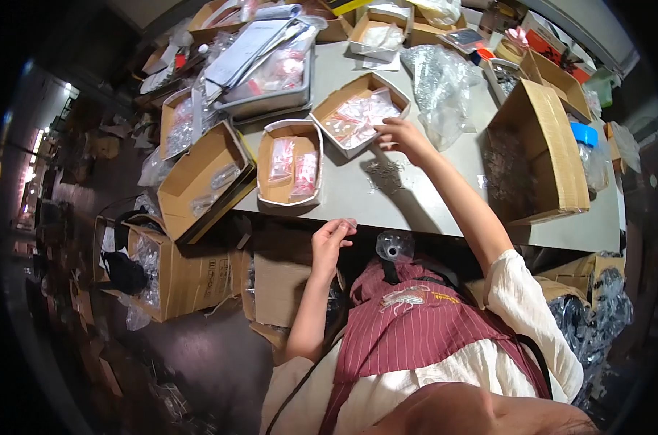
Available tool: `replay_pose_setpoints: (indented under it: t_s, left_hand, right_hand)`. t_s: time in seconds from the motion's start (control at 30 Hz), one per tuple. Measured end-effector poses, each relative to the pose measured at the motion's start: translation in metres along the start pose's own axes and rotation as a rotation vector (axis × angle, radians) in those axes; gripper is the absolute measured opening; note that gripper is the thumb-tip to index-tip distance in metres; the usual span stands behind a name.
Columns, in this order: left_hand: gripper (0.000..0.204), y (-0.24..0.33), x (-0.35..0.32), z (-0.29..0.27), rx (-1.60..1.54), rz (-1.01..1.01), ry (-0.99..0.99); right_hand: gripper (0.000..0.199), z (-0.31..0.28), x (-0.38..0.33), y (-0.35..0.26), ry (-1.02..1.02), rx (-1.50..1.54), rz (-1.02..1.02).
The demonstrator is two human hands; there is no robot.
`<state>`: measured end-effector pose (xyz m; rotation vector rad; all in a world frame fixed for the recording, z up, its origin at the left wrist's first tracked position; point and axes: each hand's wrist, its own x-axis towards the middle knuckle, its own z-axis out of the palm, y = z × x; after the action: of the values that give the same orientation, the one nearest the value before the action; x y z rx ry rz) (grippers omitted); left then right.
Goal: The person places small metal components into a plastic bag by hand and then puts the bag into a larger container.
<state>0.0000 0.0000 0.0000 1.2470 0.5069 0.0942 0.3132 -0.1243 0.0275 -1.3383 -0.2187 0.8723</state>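
Note:
My left hand (330,245) is closed in a pinch at the table's front edge. Between its thumb and fingers is a small clear plastic bag (350,223). Farther out, my right hand (405,139) is at the right rim of a shallow cardboard box (329,139), its fingers spread and slightly bent. That box holds many small clear bags with pink-red edges (365,116). Just below my right hand, a loose scatter of small metal pieces (388,177) lies on the table. A second shallow box (264,190) with bundled small bags (281,161) stands to the left.
On the right, a large cardboard box (553,148) lies on its side with small metal pieces in it. Clear plastic sheeting (439,94) lies on the grey table (343,196). A grey bin (271,103) with papers stands at the back left. A clear bottle (395,247) is at the front edge.

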Motion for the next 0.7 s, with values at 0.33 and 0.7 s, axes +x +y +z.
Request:
replay_pose_setpoints:
  t_s: [0.33, 0.7]
  left_hand:
    - [0.027, 0.003, -0.001, 0.008, 0.016, -0.048, -0.001]
    - [0.029, 0.012, 0.004, 0.070, 0.200, 0.012, -0.247]
  right_hand:
    - [0.039, 0.068, -0.133, 0.037, -0.519, -0.593, -0.128]
    - [0.035, 0.026, -0.207, 0.024, -0.231, -0.655, -0.185]
